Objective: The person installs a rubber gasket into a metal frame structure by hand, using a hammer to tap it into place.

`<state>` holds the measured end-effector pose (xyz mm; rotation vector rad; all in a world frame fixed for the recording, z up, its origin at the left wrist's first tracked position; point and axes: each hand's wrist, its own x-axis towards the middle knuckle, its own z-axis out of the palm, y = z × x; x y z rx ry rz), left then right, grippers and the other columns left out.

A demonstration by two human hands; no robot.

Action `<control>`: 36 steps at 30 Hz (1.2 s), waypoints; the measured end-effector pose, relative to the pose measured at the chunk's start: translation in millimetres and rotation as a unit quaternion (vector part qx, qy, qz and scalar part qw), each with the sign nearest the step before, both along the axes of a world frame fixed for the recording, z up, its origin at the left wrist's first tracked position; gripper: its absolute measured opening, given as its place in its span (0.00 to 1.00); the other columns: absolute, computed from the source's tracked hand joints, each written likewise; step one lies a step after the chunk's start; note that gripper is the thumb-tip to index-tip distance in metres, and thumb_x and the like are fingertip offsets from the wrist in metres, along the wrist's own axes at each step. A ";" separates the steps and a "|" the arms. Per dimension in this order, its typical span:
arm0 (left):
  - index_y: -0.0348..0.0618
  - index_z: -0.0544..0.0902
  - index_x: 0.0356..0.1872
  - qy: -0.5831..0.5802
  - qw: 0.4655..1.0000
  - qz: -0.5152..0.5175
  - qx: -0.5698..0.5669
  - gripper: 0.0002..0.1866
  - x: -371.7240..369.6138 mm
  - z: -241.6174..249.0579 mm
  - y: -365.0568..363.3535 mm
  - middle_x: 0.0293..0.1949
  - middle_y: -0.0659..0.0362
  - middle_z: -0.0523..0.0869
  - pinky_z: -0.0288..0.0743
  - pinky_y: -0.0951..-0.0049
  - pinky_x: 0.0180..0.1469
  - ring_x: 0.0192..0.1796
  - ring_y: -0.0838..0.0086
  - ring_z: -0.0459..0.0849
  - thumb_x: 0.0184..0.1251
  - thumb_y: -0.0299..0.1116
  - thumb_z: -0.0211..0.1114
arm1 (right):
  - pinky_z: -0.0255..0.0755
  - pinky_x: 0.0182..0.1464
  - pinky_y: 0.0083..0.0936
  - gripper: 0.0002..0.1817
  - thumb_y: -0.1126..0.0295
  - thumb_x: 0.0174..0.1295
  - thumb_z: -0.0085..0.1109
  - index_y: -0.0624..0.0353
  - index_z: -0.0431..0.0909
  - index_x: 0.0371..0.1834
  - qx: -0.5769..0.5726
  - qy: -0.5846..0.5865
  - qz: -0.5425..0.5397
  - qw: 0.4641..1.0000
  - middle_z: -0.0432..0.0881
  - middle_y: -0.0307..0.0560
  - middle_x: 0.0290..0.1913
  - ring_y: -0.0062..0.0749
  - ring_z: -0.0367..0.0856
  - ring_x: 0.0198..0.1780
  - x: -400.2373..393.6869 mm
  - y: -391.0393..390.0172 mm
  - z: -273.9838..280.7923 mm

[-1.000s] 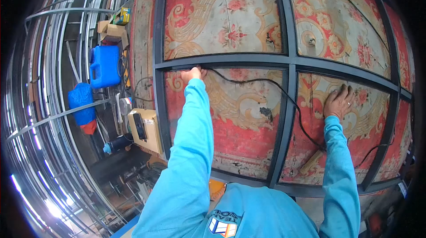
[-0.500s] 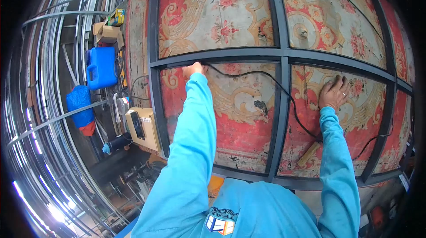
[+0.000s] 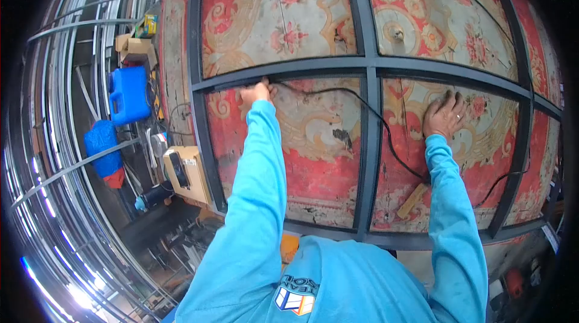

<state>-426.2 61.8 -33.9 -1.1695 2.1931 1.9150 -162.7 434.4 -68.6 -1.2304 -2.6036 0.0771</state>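
A black metal grid frame (image 3: pixel 365 64) lies flat on a worn red and cream floral carpet (image 3: pixel 313 142). My left hand (image 3: pixel 256 91) reaches far out and is closed on the end of a black cable (image 3: pixel 374 115) just under a crossbar of the frame. The cable runs from that hand to the right, over an upright bar, and down toward the near edge. My right hand (image 3: pixel 444 116) rests flat on the carpet with fingers spread, inside the square to the right. Both sleeves are light blue.
Left of the carpet stand a blue jerrycan (image 3: pixel 128 94), a blue bag (image 3: pixel 101 145), cardboard boxes (image 3: pixel 134 47) and a tan box with a black tool (image 3: pixel 184 173). Curved metal bars (image 3: pixel 66 169) fill the left side. A wooden piece (image 3: pixel 412 200) lies on the carpet.
The view has drifted so that everything sits a little further left and higher. My left hand stays on the cable end at the crossbar; my right hand stays flat on the carpet.
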 end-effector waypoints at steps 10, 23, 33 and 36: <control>0.40 0.74 0.55 -0.025 0.995 -0.031 -0.096 0.22 10.4 2.4 19.7 0.32 0.54 0.86 0.80 0.66 0.22 0.22 0.69 0.82 0.61 0.25 0.72 | 0.48 0.74 0.52 0.28 0.55 0.65 0.50 0.54 0.71 0.67 0.000 -0.010 -0.001 1.000 0.66 0.51 0.71 0.50 0.56 0.74 -0.9 0.9 1.6; 0.28 0.69 0.59 -0.050 0.990 -0.044 0.122 0.20 44.3 4.4 31.8 0.51 0.46 0.80 0.88 0.53 0.45 0.48 0.53 0.86 0.73 0.29 0.59 | 0.49 0.74 0.51 0.27 0.54 0.65 0.50 0.53 0.72 0.66 0.021 -0.007 0.000 1.000 0.68 0.49 0.70 0.49 0.57 0.74 0.2 1.3 -2.5; 0.37 0.76 0.49 -0.075 0.962 -0.077 0.251 0.12 47.8 2.8 33.6 0.44 0.53 0.82 0.81 0.50 0.56 0.51 0.57 0.84 0.78 0.35 0.53 | 0.45 0.75 0.51 0.29 0.54 0.66 0.47 0.53 0.69 0.69 -0.012 -0.013 -0.014 1.000 0.64 0.50 0.73 0.49 0.53 0.76 -0.4 -1.3 -1.4; 0.43 0.77 0.42 -0.074 0.942 -0.098 0.313 0.08 49.6 -6.1 23.0 0.44 0.55 0.83 0.81 0.54 0.55 0.49 0.63 0.83 0.78 0.36 0.54 | 0.44 0.76 0.51 0.29 0.54 0.66 0.47 0.52 0.68 0.69 -0.015 -0.017 -0.014 1.000 0.63 0.51 0.73 0.49 0.53 0.76 -1.1 0.5 -1.1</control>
